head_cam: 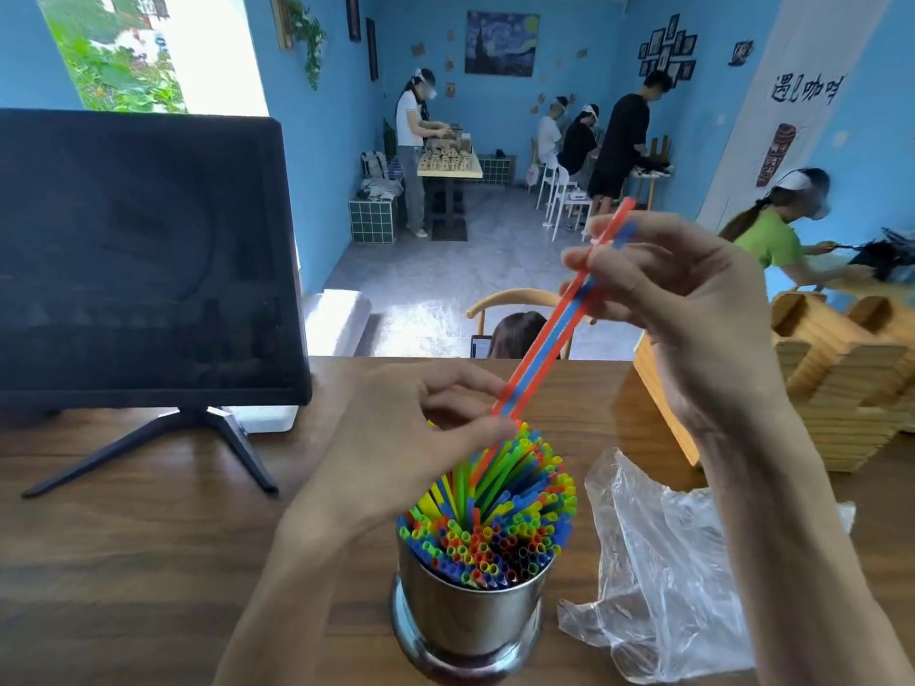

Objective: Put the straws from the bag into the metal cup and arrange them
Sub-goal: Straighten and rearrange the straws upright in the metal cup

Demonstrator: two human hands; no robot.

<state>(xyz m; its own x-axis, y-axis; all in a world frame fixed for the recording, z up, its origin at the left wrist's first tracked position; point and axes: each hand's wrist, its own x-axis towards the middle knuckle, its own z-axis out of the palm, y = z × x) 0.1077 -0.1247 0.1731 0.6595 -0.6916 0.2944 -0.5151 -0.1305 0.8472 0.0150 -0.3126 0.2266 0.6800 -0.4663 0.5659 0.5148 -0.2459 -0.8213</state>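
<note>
both hands pinch the last straws (549,334), right hand (693,309) high, left hand (416,428) low, above the full metal cup (470,611); next, slot them in.

Single head-worn wide-angle view, looking forward and down over a wooden counter (148,561). The metal cup (470,611) sits close at 6 o'clock, a dark monitor (143,259) near at 9 o'clock; the café room recedes, far off, toward 12 o'clock.
</note>
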